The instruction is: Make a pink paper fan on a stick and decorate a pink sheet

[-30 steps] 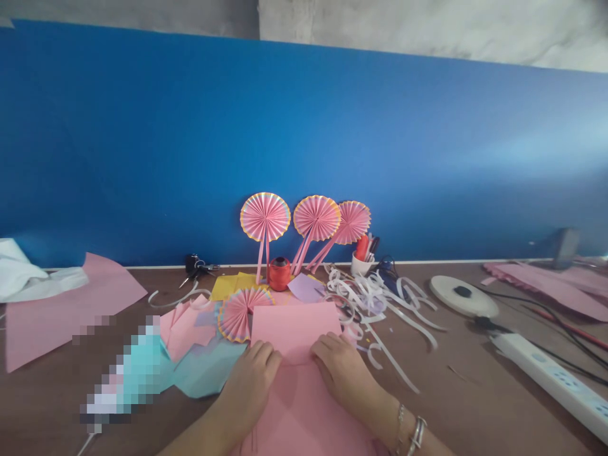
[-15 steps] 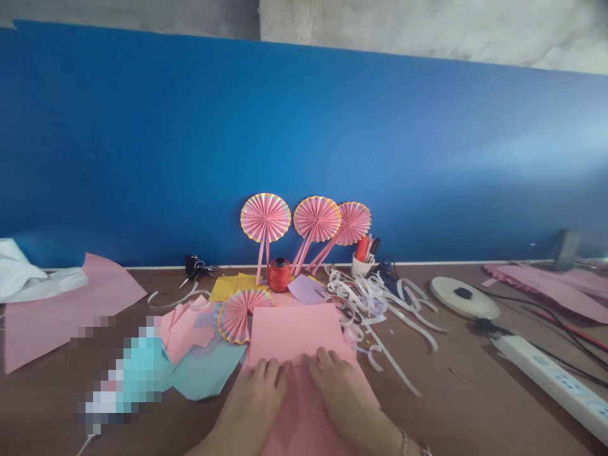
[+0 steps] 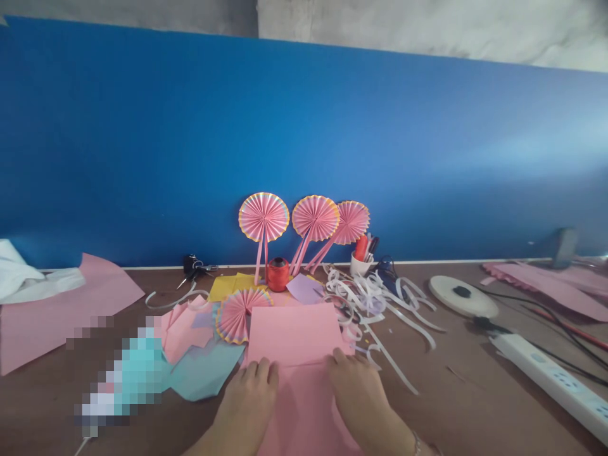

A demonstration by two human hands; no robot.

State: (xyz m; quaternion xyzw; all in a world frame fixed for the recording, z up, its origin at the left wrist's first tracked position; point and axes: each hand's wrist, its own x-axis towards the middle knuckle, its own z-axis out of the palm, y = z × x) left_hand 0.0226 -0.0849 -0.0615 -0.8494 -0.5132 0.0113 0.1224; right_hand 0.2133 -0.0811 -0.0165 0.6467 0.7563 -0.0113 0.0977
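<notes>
A pink paper sheet (image 3: 294,332) lies on the brown table (image 3: 465,392) in front of me, with a fold line running across it. My left hand (image 3: 247,399) presses flat on the fold at its left end, fingers stretched out. My right hand (image 3: 358,392) presses flat at the right end of the same fold, fingers extended. Just beyond the sheet lies a half-open pink pleated fan (image 3: 237,313). Three finished pink paper fans on strips (image 3: 304,221) lean against the blue wall.
A red thread spool (image 3: 278,274), yellow paper (image 3: 232,285), scissors (image 3: 194,267), a white cup of pens (image 3: 361,259) and curled white paper strips (image 3: 375,297) crowd the back. Light blue paper (image 3: 204,373) lies left, large pink sheets (image 3: 52,310) far left. A white round base (image 3: 463,296) and power strip (image 3: 551,377) sit right.
My hands have slid apart along the fold, from the middle of the pink sheet toward its left and right ends. The camera view dipped slightly.
</notes>
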